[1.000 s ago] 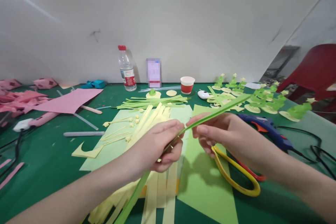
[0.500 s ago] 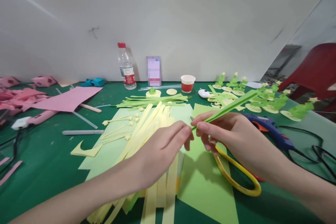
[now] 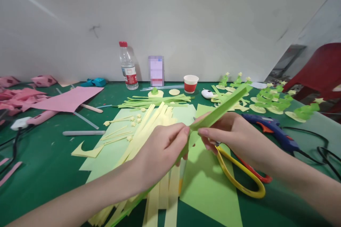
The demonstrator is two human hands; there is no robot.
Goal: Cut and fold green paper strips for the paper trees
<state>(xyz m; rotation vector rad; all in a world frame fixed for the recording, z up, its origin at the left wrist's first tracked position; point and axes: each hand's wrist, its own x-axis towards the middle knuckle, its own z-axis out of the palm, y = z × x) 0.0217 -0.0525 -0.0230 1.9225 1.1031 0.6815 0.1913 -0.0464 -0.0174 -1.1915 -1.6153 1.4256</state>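
My left hand [image 3: 162, 150] and my right hand [image 3: 231, 133] both pinch one long green paper strip [image 3: 221, 108] over the middle of the table. The strip rises to the upper right past my right hand and drops toward the lower left under my left hand. Below my hands lie several pale yellow paper strips [image 3: 151, 127] and a light green paper sheet [image 3: 205, 181]. Yellow-handled scissors [image 3: 239, 181] rest on the table just under my right wrist.
A blue glue gun [image 3: 271, 129] with a black cord lies at the right. Small green paper trees [image 3: 279, 101] stand beyond it. A water bottle [image 3: 128, 65], a red-and-white cup [image 3: 190, 84], pink paper [image 3: 66, 100] and green strips [image 3: 157, 102] sit farther back on the green table [image 3: 48, 163].
My hands slid along the green strip, and its free end tilted up so its flat face shows. My left fingers closed back on it after loosening half a second ago.
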